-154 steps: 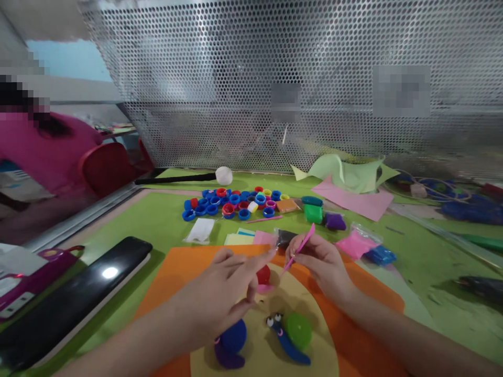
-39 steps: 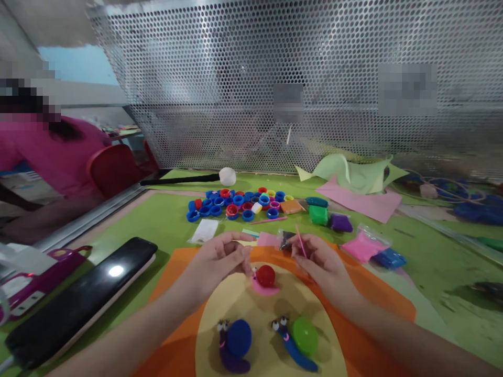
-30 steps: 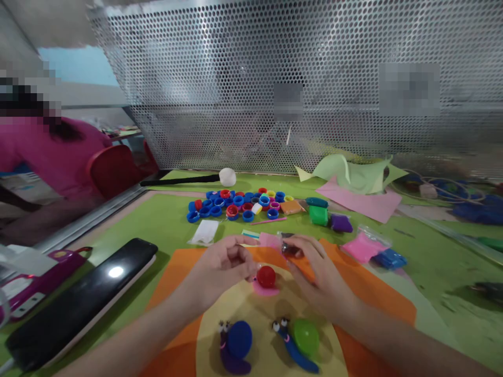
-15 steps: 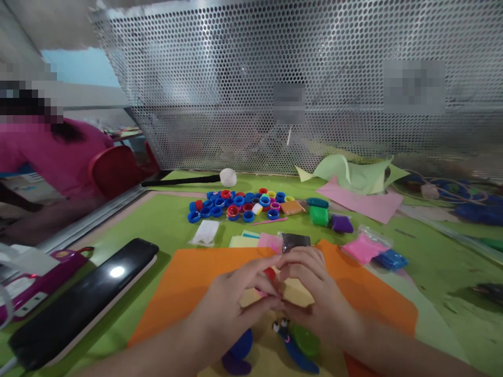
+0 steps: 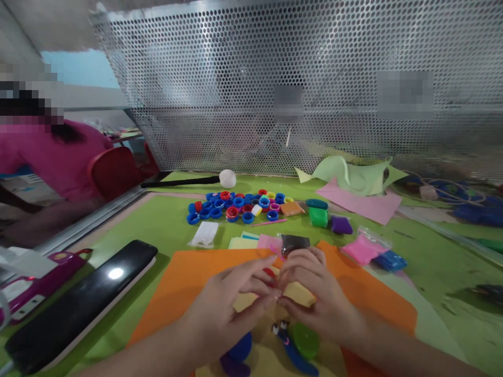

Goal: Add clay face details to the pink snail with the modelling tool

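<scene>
My left hand [image 5: 231, 306] and my right hand [image 5: 310, 293] meet fingertip to fingertip over a small red and pink clay snail [image 5: 269, 273], which they mostly hide. Both hands are closed in a pinch around it, above the yellow disc [image 5: 298, 294] on the orange sheet [image 5: 188, 277]. A thin pink tool was in my right hand earlier; it does not show now. Nearer me lie a blue and green clay snail [image 5: 298, 343] and a purple and blue one [image 5: 238, 356], partly behind my left wrist.
A black phone [image 5: 78, 303] lies at the left, beside a pink case [image 5: 35, 288]. Several bottle caps [image 5: 236, 205], clay blocks [image 5: 319, 214], pink and blue clay bags [image 5: 373, 251] and loose paper [image 5: 353, 183] lie behind. A perforated metal screen [image 5: 275, 78] closes the back. A person in pink sits at left.
My hands have come together from either side and closed over the red and pink snail, covering it. The pink tool in my right hand is no longer seen.
</scene>
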`<move>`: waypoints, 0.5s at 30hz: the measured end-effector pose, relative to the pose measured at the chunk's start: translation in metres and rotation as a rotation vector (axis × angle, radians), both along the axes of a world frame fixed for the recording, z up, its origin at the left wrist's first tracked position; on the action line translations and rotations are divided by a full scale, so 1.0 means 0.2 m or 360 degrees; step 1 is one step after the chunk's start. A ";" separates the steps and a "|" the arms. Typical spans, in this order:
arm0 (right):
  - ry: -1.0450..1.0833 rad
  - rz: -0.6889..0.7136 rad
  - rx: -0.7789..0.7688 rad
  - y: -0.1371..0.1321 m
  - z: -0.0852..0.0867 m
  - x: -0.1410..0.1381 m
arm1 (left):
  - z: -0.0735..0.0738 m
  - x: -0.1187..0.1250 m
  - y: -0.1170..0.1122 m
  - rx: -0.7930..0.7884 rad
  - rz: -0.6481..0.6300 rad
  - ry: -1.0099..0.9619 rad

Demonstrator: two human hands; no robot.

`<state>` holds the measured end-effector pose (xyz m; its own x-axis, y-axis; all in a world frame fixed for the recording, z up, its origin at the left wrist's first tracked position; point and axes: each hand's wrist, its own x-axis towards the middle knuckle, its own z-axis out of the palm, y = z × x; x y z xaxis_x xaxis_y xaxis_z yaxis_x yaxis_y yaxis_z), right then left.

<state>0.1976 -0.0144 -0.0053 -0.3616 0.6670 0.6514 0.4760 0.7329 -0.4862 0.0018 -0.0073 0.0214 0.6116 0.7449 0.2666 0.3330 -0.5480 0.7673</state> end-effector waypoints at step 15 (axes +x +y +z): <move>-0.0031 -0.0034 0.0001 0.00 0.00 -0.01 | 0.05 -0.02 -0.02 -0.0297 -0.0217 0.0259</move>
<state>0.1958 -0.0144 -0.0063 -0.3601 0.6744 0.6446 0.5010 0.7227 -0.4761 -0.0019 -0.0122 0.0321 0.7330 0.6798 0.0227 0.3930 -0.4506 0.8015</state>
